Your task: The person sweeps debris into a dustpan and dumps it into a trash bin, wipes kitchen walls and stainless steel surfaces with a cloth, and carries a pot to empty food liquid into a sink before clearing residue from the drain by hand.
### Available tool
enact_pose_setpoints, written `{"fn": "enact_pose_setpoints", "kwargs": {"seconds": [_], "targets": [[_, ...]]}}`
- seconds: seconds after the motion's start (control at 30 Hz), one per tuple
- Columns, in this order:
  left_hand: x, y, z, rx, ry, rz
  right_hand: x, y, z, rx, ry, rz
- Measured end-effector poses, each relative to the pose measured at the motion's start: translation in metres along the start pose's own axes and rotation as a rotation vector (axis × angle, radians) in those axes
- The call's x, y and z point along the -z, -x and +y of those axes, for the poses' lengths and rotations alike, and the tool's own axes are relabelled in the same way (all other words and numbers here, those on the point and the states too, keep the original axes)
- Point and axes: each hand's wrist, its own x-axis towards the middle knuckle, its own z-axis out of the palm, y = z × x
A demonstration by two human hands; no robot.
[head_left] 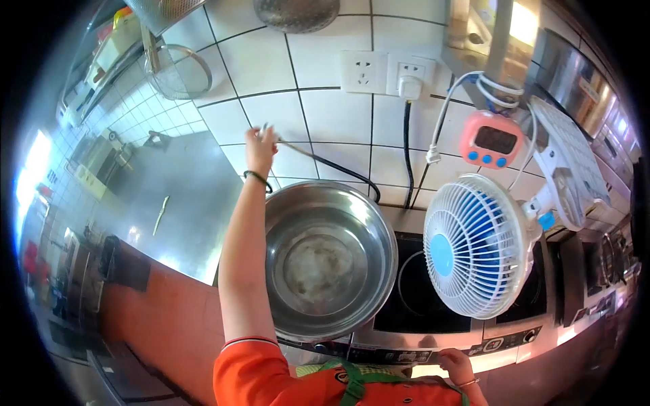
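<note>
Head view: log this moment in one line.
left hand: holding end of dark cable | right hand: nothing visibly held | basin: left of fan

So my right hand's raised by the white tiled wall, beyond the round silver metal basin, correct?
No, the head view shows your left hand raised by the white tiled wall, beyond the round silver metal basin; your right hand is lower.

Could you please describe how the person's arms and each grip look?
Both the left grip and right grip are gloveless. The left arm has a short orange-red sleeve with dark and pale trim, plus a black wristband; the right wears a thin bracelet.
</note>
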Motion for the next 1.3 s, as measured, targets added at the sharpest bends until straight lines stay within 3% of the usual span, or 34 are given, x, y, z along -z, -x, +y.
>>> {"fn": "enact_pose_setpoints", "kwargs": {"seconds": [0.03,0.07,0.1,0.17,0.2,0.27,0.3,0.33,0.4,0.47,0.53,0.63,0.73,0.8,0.83,0.87,0.97,1.03,1.07,1.13,1.17,1.23,1.27,1.3], "targets": [[0.017,-0.002,-0.028,0.152,0.156,0.053,-0.002,0.001,-0.004,-0.005,0.007,0.0],[0.047,-0.016,-0.08,0.197,-0.045,-0.03,-0.003,0.003,-0.01,-0.029,0.027,-0.03],[0.063,-0.032,-0.126,0.24,-0.489,0.01,-0.005,0.001,-0.014,-0.04,0.042,-0.049],[0.057,-0.002,-0.1,0.436,-0.783,0.105,-0.004,0.001,-0.009,-0.036,-0.001,-0.028],[0.038,0.027,-0.054,0.379,-0.89,0.177,-0.001,0.003,-0.007,-0.039,-0.044,-0.024],[-0.001,0.035,-0.045,-0.22,-0.792,0.089,-0.003,0.006,-0.006,-0.09,-0.064,0.021],[-0.035,0.047,-0.006,-0.353,-0.573,-0.012,-0.005,0.005,-0.003,-0.031,-0.034,0.028],[-0.064,0.064,0.038,-0.454,-0.59,-0.143,-0.005,0.003,-0.001,0.028,0.002,0.027],[-0.126,0.086,0.095,-0.714,-0.518,-0.191,-0.006,0.004,0.002,0.076,0.192,0.01],[-0.17,0.096,0.151,-0.697,-0.642,-0.244,-0.009,0.012,0.002,0.065,0.001,-0.001],[-0.201,0.091,0.169,-0.632,-0.739,-0.257,-0.002,0.021,0.016,0.005,0.123,0.061],[-0.219,0.087,0.172,-0.572,-0.819,-0.264,0.02,0.036,0.063,0.036,0.042,0.039],[-0.213,0.104,0.175,-0.537,-0.821,-0.296,0.03,0.051,0.097,-0.082,0.174,0.152],[-0.214,0.123,0.168,-0.98,-0.693,-0.309,0.045,0.03,0.152,0.053,0.042,0.019],[-0.215,0.138,0.169,-0.737,-0.737,-0.344,0.051,0.029,0.161,-0.026,0.116,0.009],[-0.207,0.151,0.176,-0.481,-0.595,-0.401,0.043,0.036,0.112,0.04,0.274,-0.037],[-0.212,0.149,0.107,-0.563,-0.501,-0.437,0.044,0.037,0.089,0.083,0.246,-0.042],[-0.2,0.171,0.107,-0.321,0.034,-1.025,0.049,0.037,0.074,0.164,0.035,0.072],[-0.197,0.18,0.111,-0.32,0.038,-1.035,0.054,0.034,0.083,0.16,0.124,0.121],[-0.189,0.198,0.128,-0.046,0.045,-1.172,0.055,0.038,0.078,0.128,0.2,0.144],[-0.186,0.206,0.128,-0.024,0.101,-1.121,0.057,0.044,0.074,0.113,0.167,0.1],[-0.203,0.185,0.041,0.097,0.083,-0.961,0.062,0.045,0.083,0.124,0.205,0.11],[-0.168,0.204,0.088,0.146,0.077,-0.853,0.061,0.051,0.087,0.134,0.232,0.136],[-0.15,0.212,0.103,0.326,0.242,-0.822,0.058,0.057,0.076,0.135,0.269,0.124]]}}
